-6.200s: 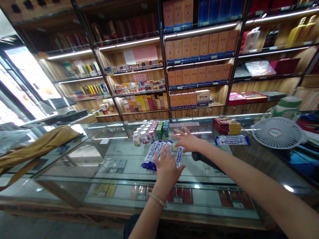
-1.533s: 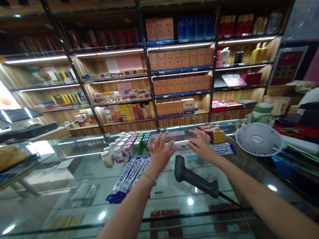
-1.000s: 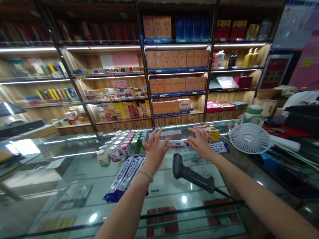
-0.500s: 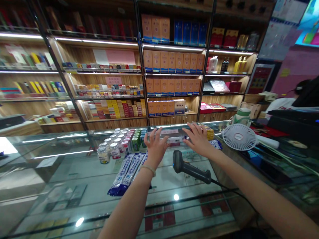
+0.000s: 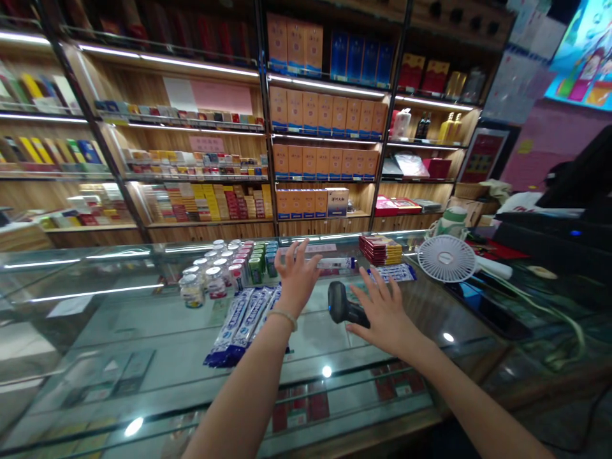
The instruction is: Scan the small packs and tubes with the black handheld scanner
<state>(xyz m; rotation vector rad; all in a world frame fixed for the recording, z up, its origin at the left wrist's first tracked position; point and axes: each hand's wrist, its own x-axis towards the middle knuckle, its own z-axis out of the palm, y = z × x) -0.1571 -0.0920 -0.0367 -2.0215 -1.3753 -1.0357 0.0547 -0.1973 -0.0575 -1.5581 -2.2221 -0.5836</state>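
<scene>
My left hand (image 5: 297, 278) is stretched forward over the glass counter, fingers apart and holding nothing. Just past its fingertips lies a white and blue packet (image 5: 335, 262). Below and left of that hand several blue and white long packets (image 5: 246, 322) lie side by side, partly hidden by my forearm. My right hand (image 5: 382, 312), fingers spread, is over a dark handheld barcode scanner (image 5: 338, 303) and hides its handle; whether it touches the scanner I cannot tell. Beyond the right fingers lie another blue and white packet (image 5: 394, 273) and a stack of red and yellow packs (image 5: 380, 248).
Rows of small jars and cans (image 5: 215, 280) stand on the counter at left. A white fan (image 5: 447, 258) and a green and white jug (image 5: 452, 223) are at right, beside a dark monitor (image 5: 578, 178). Shelves of boxes (image 5: 329, 115) line the back. Another person sits far right.
My right hand has come back toward me, from beside the stacked packs to over the scanner. The left hand stays nearly in place. The view has shifted slightly.
</scene>
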